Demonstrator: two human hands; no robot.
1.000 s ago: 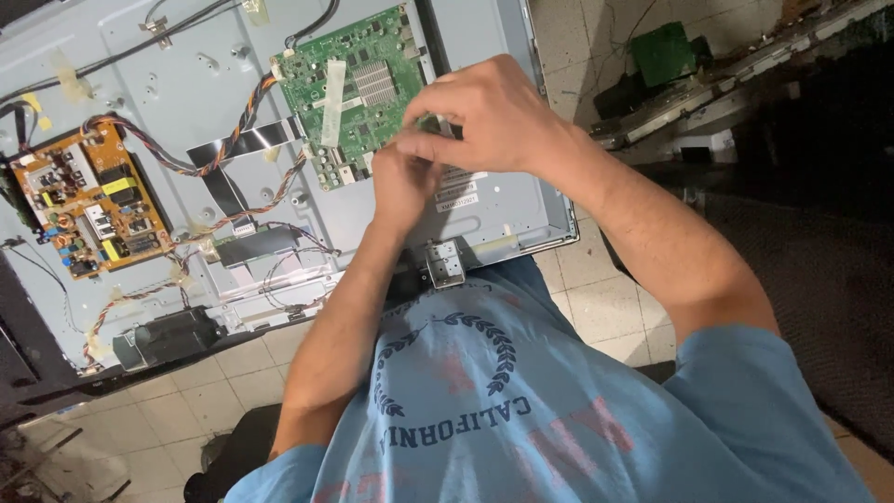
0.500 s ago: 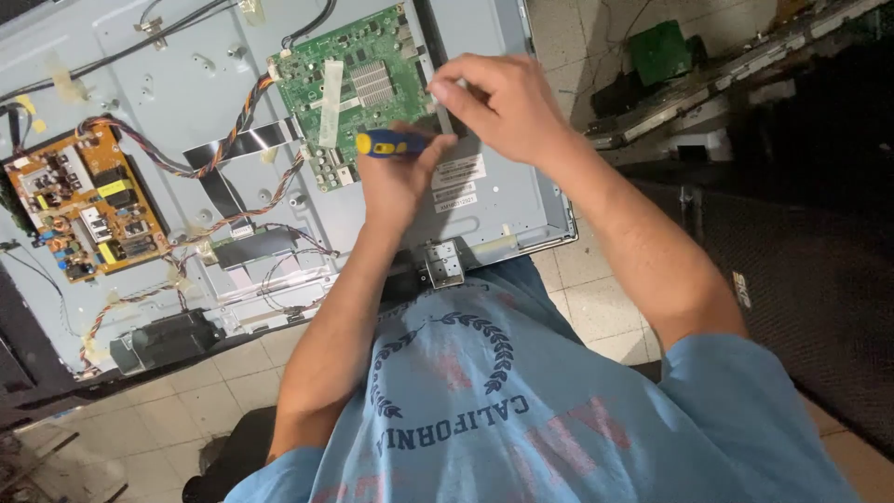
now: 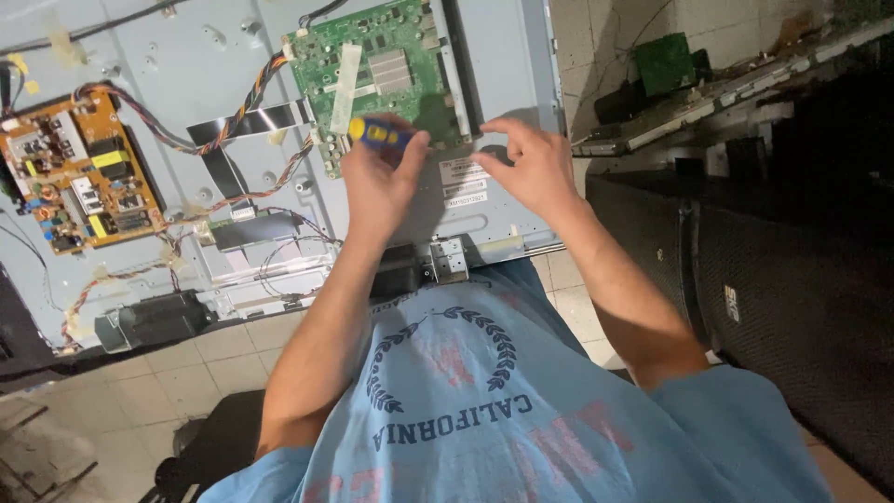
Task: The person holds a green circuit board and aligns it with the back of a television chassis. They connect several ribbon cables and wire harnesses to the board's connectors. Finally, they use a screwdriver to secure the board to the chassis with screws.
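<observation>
The left hand (image 3: 380, 182) grips a blue-and-yellow screwdriver (image 3: 377, 133) over the green circuit board (image 3: 391, 70). The right hand (image 3: 533, 169) hovers beside it, fingers (image 3: 498, 126) loosely spread, holding nothing.

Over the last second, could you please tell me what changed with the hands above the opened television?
The two hands, clasped together over the green circuit board a second ago, have separated. The left hand now holds the blue and yellow screwdriver, which came into view as they parted. The right hand has moved off to the right, fingers spread and empty. The orange power board and wiring stayed put.
</observation>
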